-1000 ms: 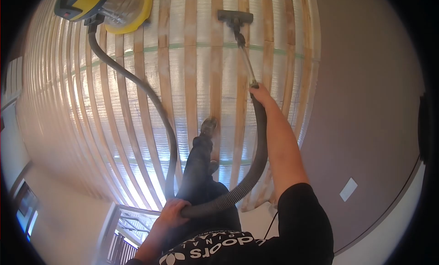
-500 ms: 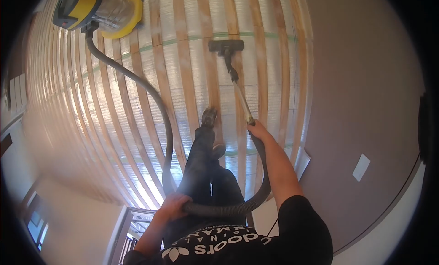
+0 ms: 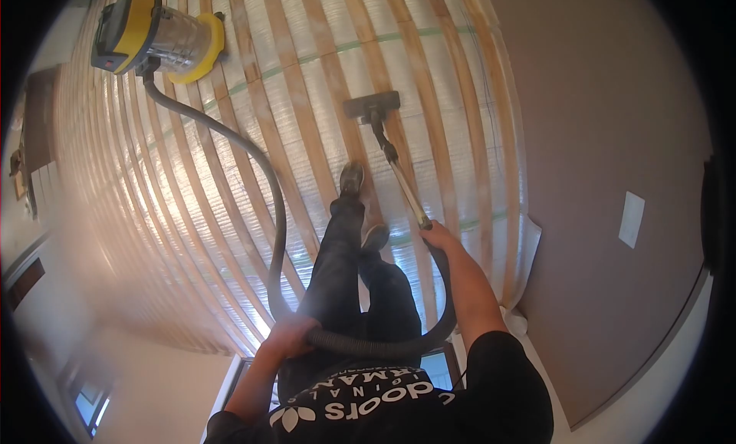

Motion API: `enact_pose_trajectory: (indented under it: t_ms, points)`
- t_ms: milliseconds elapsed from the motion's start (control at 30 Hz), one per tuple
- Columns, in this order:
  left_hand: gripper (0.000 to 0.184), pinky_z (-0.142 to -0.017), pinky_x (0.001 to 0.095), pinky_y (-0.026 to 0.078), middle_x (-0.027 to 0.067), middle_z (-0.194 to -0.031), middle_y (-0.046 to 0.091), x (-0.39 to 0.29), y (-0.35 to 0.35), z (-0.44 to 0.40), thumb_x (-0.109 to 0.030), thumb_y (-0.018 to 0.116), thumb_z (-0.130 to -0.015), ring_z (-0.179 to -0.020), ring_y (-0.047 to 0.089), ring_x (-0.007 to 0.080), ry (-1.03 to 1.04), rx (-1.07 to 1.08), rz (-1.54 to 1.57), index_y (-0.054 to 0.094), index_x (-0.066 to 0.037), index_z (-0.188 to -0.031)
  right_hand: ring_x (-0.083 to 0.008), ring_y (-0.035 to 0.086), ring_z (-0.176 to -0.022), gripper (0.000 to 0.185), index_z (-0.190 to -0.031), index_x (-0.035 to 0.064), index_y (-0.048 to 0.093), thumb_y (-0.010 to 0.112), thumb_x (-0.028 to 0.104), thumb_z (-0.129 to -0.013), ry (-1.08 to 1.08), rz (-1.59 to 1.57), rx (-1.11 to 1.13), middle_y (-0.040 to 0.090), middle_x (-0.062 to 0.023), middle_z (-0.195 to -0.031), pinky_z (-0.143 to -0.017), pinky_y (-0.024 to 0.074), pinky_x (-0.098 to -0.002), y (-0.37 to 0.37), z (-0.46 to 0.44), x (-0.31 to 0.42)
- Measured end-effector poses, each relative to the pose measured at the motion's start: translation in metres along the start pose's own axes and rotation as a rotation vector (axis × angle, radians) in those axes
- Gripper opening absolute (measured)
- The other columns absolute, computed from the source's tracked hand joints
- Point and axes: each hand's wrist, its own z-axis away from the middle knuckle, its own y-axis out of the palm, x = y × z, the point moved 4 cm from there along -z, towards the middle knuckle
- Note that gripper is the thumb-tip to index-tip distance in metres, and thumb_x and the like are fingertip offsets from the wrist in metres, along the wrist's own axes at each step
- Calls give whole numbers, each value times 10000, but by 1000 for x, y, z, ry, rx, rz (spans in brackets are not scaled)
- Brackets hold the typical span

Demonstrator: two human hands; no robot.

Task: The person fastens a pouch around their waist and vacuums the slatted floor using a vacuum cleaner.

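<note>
My right hand (image 3: 438,235) is wrapped round the upper end of the vacuum wand (image 3: 408,189), whose metal tube slants away from me. At its far end the dark floor nozzle (image 3: 372,105) lies across the wooden battens and foil. My left hand (image 3: 293,334) grips the grey ribbed vacuum hose (image 3: 368,347) in front of my waist. From there the hose loops up to my right hand on one side and runs forward on the other. It joins the yellow and black vacuum cleaner (image 3: 178,39) with a clear tank at the far left.
Long wooden battens (image 3: 307,129) run over silvery foil underlay (image 3: 268,106) with green tape lines. My shoes (image 3: 352,180) stand among the battens. A brown wall panel (image 3: 598,137) with a white plate (image 3: 632,219) borders the right side. A curled foil edge (image 3: 529,256) rises beside that panel.
The nozzle has come closer to me and slightly left, with my right hand a little lower. My view has shifted, so the vacuum cleaner shows more fully. Both hands keep their hold.
</note>
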Motion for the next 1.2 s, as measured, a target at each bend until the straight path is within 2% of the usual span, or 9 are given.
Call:
enact_pose_trajectory:
  t_ms: [167, 333, 467, 600, 667, 833, 933, 1100, 1200]
  points:
    - [517, -1044, 478, 493, 69, -1094, 721, -7, 19, 5, -273, 896, -698, -1136, 686, 313, -56, 94, -80, 682, -190, -1161, -366, 755, -1024, 591, -1285, -29, 658, 768, 388, -882, 28, -51, 41, 759, -237, -1124, -915, 591, -446, 36, 25, -78]
    - [549, -1020, 480, 513, 77, -1088, 724, -12, 27, 17, -263, 916, -670, -1121, 693, 319, -49, 31, -100, 683, -179, -1160, -305, 765, -832, 439, -1122, -38, 708, 771, 331, -893, 54, -92, 84, 770, -176, -910, -785, 605, -445, 61, 86, -134]
    - [544, -994, 471, 526, 83, -1075, 727, -27, 7, 34, -246, 923, -658, -1103, 700, 316, -79, 36, -64, 691, -163, -1143, -301, 759, -794, 436, -1064, -53, 710, 782, 340, -889, 117, -147, 92, 762, -181, -885, -752, 599, -446, 95, 112, -194]
    - [530, -979, 477, 536, 89, -1073, 730, -20, -17, 44, -240, 921, -663, -1104, 702, 321, -96, -11, -13, 697, -153, -1136, -299, 749, -737, 458, -1076, -68, 688, 794, 334, -885, 191, -145, 30, 750, -182, -852, -701, 595, -437, 95, 165, -202]
    - [532, -974, 483, 540, 91, -1072, 730, 9, -15, 43, -241, 921, -665, -1101, 702, 326, -101, -39, 25, 696, -152, -1139, -298, 750, -747, 468, -1100, -66, 677, 800, 331, -884, 177, -167, -108, 748, -176, -853, -708, 595, -437, 76, 207, -172]
    - [511, -969, 492, 540, 93, -1094, 727, 68, -45, 26, -257, 905, -692, -1089, 701, 338, -40, -70, 53, 698, -160, -1148, -320, 760, -873, 462, -1144, -26, 687, 815, 332, -882, 161, 0, -179, 758, -181, -919, -820, 589, -442, 43, 245, -121]
    - [489, -972, 490, 531, 91, -1092, 726, 95, -100, 11, -263, 895, -708, -1088, 699, 341, -31, -81, 117, 702, -165, -1147, -317, 752, -841, 447, -1171, -28, 686, 799, 303, -892, 76, -23, -269, 746, -198, -972, -809, 586, -446, 14, 239, -11]
    - [485, -968, 489, 535, 95, -1108, 727, 129, -170, 22, -252, 899, -732, -1124, 688, 346, -2, -101, 210, 703, -153, -1164, -418, 713, -1080, 516, -1234, -32, 670, 781, 359, -916, -144, 74, -424, 736, -258, -1116, -938, 553, -476, -46, 106, 198]
    - [478, -1003, 484, 510, 83, -1121, 735, 152, -188, 29, -245, 902, -724, -1133, 688, 330, -43, -124, 288, 712, -154, -1154, -422, 712, -1111, 529, -1283, -29, 667, 754, 363, -940, -258, 47, -396, 742, -263, -1157, -949, 551, -481, -86, -16, 350]
